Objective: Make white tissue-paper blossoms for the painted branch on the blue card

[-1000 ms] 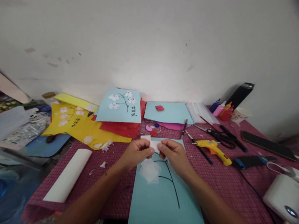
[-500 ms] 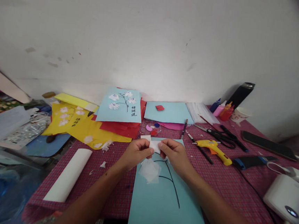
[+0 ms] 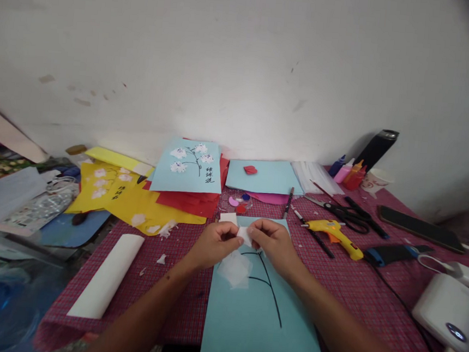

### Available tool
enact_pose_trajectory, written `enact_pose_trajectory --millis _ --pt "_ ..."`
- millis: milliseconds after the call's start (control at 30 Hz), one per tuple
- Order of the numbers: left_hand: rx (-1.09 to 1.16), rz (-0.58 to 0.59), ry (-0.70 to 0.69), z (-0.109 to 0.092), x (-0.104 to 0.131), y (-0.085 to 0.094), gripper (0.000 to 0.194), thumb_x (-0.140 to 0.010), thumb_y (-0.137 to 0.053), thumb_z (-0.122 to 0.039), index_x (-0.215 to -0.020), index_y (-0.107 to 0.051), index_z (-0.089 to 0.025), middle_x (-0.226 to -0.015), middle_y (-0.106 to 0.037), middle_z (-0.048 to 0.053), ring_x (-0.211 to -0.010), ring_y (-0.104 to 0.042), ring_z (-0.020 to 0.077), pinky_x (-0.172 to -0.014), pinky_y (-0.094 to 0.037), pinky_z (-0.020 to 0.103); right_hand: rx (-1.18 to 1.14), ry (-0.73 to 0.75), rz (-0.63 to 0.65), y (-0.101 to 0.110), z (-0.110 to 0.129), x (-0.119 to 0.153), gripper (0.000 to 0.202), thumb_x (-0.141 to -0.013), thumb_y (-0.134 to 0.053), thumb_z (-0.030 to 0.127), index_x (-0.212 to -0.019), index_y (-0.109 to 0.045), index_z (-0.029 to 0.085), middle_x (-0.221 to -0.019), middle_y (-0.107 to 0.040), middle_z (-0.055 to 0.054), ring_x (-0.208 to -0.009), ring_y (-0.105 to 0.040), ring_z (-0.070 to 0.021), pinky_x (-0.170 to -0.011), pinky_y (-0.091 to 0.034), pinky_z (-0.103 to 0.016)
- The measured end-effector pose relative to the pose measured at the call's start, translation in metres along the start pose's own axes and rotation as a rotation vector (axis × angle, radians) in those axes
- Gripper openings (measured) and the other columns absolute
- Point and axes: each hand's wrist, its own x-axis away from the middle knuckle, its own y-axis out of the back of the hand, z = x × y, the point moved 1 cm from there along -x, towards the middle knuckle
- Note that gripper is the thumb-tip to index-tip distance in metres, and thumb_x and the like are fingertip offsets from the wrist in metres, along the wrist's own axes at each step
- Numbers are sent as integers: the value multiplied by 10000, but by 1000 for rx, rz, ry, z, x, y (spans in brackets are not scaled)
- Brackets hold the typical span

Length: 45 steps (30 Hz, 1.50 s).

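Note:
My left hand (image 3: 219, 243) and my right hand (image 3: 272, 244) meet over the upper part of a light blue sheet (image 3: 261, 337). Between them is a small piece of white paper (image 3: 245, 235), pinched by the fingertips of both. Black curved stems (image 3: 271, 286) are drawn on the sheet. Thin white paper squares (image 3: 235, 270) overlap on its left side, just below my left hand. Another white paper piece (image 3: 228, 217) lies at the sheet's top edge, behind my left hand.
A rolled white paper (image 3: 107, 277) lies at the left. Behind stands a finished flower picture (image 3: 188, 166) on red and yellow sheets. To the right are a yellow glue gun (image 3: 334, 234), scissors (image 3: 342, 213), a black bottle (image 3: 378, 149) and a white device (image 3: 452, 315).
Both hands still pinch the small white paper. My left hand has shifted slightly right and down, and the paper between the fingers has turned a little.

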Motion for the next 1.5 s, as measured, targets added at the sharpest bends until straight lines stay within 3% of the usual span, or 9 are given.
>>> enact_pose_trajectory --millis 233,333,567,767,900,1100,1200,1500 --pt "115 66 25 -3 1 2 249 -817 -589 -366 -707 -554 -145 -640 -506 -18 -604 -477 97 -572 -389 211 149 125 38 -5 2 6 170 -815 -594 282 -688 -572 171 -626 -530 21 -575 -449 -114 -537 -349 -239" --pt "161 33 43 -6 1 2 281 -833 -564 -378 -677 -543 -145 -624 -489 -23 -615 -513 104 -594 -433 216 249 188 71 -7 2 8 183 -840 -573 286 -703 -588 166 -663 -544 9 -610 -461 -120 -564 -357 -242" --pt "91 -50 63 -10 0 1 301 -837 -557 -355 -628 -542 -140 -603 -520 -19 -581 -481 87 -574 -434 198 136 53 1 -5 1 3 190 -816 -581 290 -671 -538 174 -583 -477 39 -539 -417 -105 -499 -322 -226" --pt "119 -66 73 -8 0 -1 283 -831 -560 -378 -674 -566 -144 -637 -520 -17 -609 -502 96 -591 -459 208 44 -29 -30 -4 2 2 215 -811 -584 318 -657 -555 172 -532 -512 35 -504 -448 -110 -496 -338 -235" --pt "124 -77 65 -5 0 -1 291 -830 -557 -391 -668 -535 -150 -638 -465 -30 -603 -477 93 -597 -464 215 -19 -41 -24 -3 1 1 212 -808 -589 321 -662 -563 170 -525 -511 36 -497 -445 -107 -493 -336 -235" --pt "-117 -56 -68 -9 2 -1 282 -868 -503 -317 -639 -512 -153 -610 -450 -32 -602 -424 93 -564 -345 203 -25 7 71 -5 3 2 154 -764 -647 308 -774 -617 157 -697 -578 10 -610 -486 -113 -572 -379 -239" --pt "-153 -56 -101 -12 2 -2 289 -870 -493 -298 -618 -481 -157 -599 -421 -36 -596 -398 92 -562 -321 208 39 0 46 -5 1 1 166 -768 -632 310 -706 -604 159 -626 -539 24 -571 -455 -110 -536 -351 -234" --pt "-82 -87 -14 -3 2 -4 289 -854 -510 -349 -629 -490 -169 -618 -460 -25 -604 -454 107 -567 -366 213 65 -12 -54 -1 0 0 211 -818 -574 317 -666 -582 170 -545 -526 27 -513 -452 -114 -498 -353 -240"
